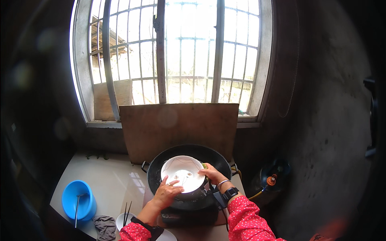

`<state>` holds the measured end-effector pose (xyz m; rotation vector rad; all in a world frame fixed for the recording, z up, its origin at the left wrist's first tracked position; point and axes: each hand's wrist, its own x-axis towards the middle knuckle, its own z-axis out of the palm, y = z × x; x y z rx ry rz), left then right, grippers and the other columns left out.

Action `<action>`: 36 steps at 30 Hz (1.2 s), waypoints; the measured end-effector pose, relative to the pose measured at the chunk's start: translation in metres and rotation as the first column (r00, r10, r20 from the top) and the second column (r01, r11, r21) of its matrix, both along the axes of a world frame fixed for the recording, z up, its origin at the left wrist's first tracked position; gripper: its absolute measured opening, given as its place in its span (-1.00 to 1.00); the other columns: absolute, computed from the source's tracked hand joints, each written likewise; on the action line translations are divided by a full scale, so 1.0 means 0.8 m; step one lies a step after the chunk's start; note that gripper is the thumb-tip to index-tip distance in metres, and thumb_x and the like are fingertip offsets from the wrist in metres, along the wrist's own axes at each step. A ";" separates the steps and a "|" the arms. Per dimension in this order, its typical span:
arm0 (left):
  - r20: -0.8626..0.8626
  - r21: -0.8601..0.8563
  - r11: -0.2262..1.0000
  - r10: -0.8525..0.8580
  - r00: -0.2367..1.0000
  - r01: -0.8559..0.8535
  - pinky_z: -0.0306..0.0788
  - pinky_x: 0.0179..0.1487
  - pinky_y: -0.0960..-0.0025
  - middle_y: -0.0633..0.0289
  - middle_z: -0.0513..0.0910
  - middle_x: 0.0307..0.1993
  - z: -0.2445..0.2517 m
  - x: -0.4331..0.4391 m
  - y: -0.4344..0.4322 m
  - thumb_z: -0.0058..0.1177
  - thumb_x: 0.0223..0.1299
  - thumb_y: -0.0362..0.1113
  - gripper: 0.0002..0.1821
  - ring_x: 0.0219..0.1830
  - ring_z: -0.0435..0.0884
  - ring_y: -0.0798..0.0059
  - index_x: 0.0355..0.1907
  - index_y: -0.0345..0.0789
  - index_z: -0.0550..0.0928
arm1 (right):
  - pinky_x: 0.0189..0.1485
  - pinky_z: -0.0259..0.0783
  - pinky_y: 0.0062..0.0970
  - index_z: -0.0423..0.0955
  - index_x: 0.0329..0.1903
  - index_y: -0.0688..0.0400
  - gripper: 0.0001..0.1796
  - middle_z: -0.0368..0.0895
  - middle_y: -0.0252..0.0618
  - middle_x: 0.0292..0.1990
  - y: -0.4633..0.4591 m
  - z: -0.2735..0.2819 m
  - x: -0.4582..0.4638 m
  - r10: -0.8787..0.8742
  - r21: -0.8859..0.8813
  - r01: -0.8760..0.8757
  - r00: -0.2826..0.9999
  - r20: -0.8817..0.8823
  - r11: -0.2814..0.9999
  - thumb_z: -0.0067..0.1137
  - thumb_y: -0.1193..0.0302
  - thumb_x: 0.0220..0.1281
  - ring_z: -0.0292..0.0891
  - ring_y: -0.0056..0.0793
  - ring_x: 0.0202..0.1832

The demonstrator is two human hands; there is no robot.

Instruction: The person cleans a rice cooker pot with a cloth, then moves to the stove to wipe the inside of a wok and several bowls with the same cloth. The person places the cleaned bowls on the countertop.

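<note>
A white bowl with thin curved lines inside is tilted over a large black wok. My left hand grips its near left rim, fingers spread over the inside. At the right rim, my right hand has its thumb over the edge. A small green piece, perhaps a scouring pad, shows by the right fingers; most of it is hidden. The wok has two loop handles and sits on a dark stove. Whitish bits or suds lie in it.
A brown board stands behind the wok, below the barred window. On the left counter are a blue bucket holding a metal-handled utensil, a grey cloth and a bowl with chopsticks. A gas cylinder stands right.
</note>
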<state>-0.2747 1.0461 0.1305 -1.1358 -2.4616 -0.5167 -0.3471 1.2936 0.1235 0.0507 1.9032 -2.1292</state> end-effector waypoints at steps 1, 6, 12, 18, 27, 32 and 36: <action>-0.096 0.072 0.995 0.081 0.992 -0.074 0.13 0.23 0.19 0.15 0.49 0.00 0.000 -0.001 0.001 -0.07 -0.23 -0.59 -0.43 0.18 0.32 0.23 -0.02 -0.15 0.50 | -0.18 0.42 -0.42 0.24 -0.02 0.29 -0.46 0.48 -0.14 -0.24 0.001 -0.002 0.000 -0.036 -0.015 0.035 0.998 -0.050 0.999 0.18 0.45 -0.13 0.47 -0.43 -0.25; 0.612 0.674 0.149 -0.661 0.434 -0.724 0.35 0.01 -0.03 0.08 0.29 0.14 -0.017 -0.010 -0.005 0.00 -0.12 -0.52 -0.31 0.15 0.30 0.17 0.19 -0.22 0.20 | -0.21 0.42 -0.44 0.22 -0.01 0.28 -0.50 0.47 -0.17 -0.26 -0.008 -0.013 -0.001 -0.067 -0.157 0.053 0.994 -0.088 0.986 0.17 0.48 -0.06 0.45 -0.45 -0.25; 0.667 0.628 0.214 -0.643 0.376 -0.748 0.47 -0.10 0.16 0.08 0.44 -0.07 -0.062 -0.033 -0.020 -0.15 -0.24 -0.64 -0.34 -0.06 0.48 0.22 0.11 -0.36 0.26 | -0.08 0.34 -0.49 0.35 -0.11 0.23 -0.54 0.50 -0.25 -0.24 -0.013 -0.025 -0.034 0.188 0.135 -0.170 0.973 -0.134 0.976 0.10 0.11 0.12 0.43 -0.51 -0.19; 0.560 0.821 0.150 -0.401 0.725 -0.551 0.21 0.16 0.39 0.11 0.34 0.03 -0.076 -0.047 -0.042 -0.22 -0.32 -0.67 -0.19 0.09 0.34 0.30 0.21 -0.31 0.13 | 0.06 0.30 -0.28 0.31 0.07 0.05 -0.36 0.37 -0.01 0.01 -0.027 -0.049 -0.035 0.521 0.963 -0.101 0.852 -0.047 0.251 0.28 0.28 -0.18 0.34 -0.06 0.05; 0.604 0.797 0.224 -0.293 0.741 -0.561 0.15 0.20 0.38 0.15 0.31 0.05 -0.081 -0.057 -0.037 -0.20 -0.35 -0.64 -0.17 0.14 0.28 0.32 0.21 -0.28 0.09 | -0.06 0.35 -0.51 0.40 -0.05 0.11 -0.46 0.54 -0.24 -0.22 -0.038 -0.006 -0.031 0.656 0.755 -0.461 0.752 0.055 0.466 0.26 0.45 -0.26 0.45 -0.44 -0.15; 0.585 0.811 0.213 -0.322 0.744 -0.546 0.18 0.18 0.39 0.15 0.33 0.04 -0.072 -0.063 -0.019 -0.21 -0.33 -0.67 -0.17 0.11 0.32 0.34 0.21 -0.28 0.08 | -0.05 0.33 -0.58 0.39 -0.09 0.18 -0.48 0.50 -0.32 -0.24 -0.035 0.050 -0.004 0.614 0.425 -0.480 0.740 -0.273 0.767 0.29 0.48 -0.26 0.40 -0.58 -0.16; 0.733 0.678 0.323 -0.357 0.579 -0.660 0.41 -0.15 0.48 0.16 0.36 -0.02 -0.041 -0.052 0.008 -0.07 -0.18 -0.62 -0.24 -0.16 0.50 0.40 0.19 -0.23 0.10 | 0.00 0.30 -0.53 0.36 -0.06 0.19 -0.50 0.47 -0.26 -0.18 -0.076 0.062 0.013 0.538 0.460 -0.305 0.638 -0.551 0.834 0.24 0.51 -0.19 0.38 -0.50 -0.10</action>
